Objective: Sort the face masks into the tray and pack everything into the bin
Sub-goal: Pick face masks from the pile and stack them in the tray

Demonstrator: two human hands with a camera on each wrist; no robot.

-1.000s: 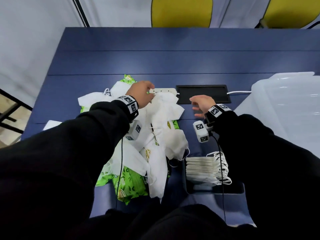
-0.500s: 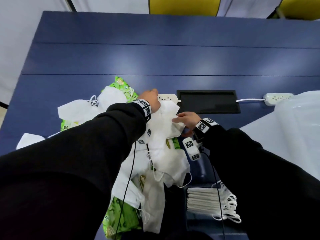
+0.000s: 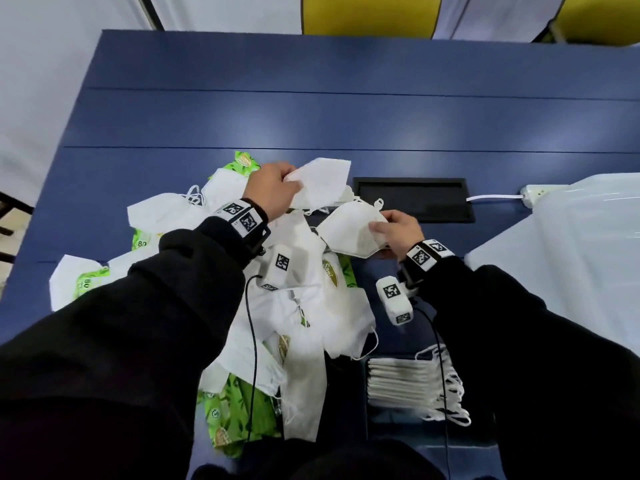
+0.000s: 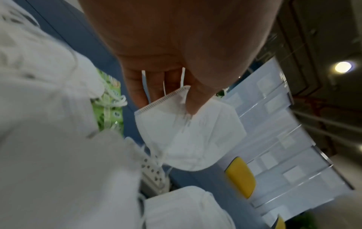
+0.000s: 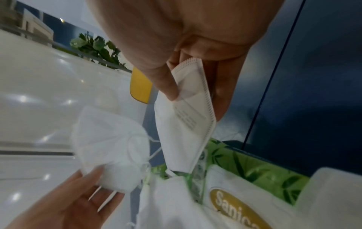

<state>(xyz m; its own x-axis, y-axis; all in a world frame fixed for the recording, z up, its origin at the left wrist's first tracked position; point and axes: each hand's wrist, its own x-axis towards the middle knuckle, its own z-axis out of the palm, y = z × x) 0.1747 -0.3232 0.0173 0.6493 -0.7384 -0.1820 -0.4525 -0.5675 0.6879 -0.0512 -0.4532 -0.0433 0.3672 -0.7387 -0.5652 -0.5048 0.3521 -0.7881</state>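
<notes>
Each hand has hold of its own folded white mask above the blue table point(image 3: 346, 116). The left hand point(image 3: 272, 190) pinches one mask point(image 3: 320, 183) by its edge between thumb and fingers, lifted over the far end of the loose heap of masks point(image 3: 304, 306). The right hand point(image 3: 398, 232) pinches a second mask point(image 3: 349, 232) at its stitched end, just beside the first and nearer the person. Green wipe packets point(image 3: 242, 407) lie under and among the heap. A neat stack of masks point(image 3: 401, 386) sits in the dark tray point(image 3: 391, 427) close to the person's right arm, and the clear bin point(image 3: 571, 258) stands at the right edge.
</notes>
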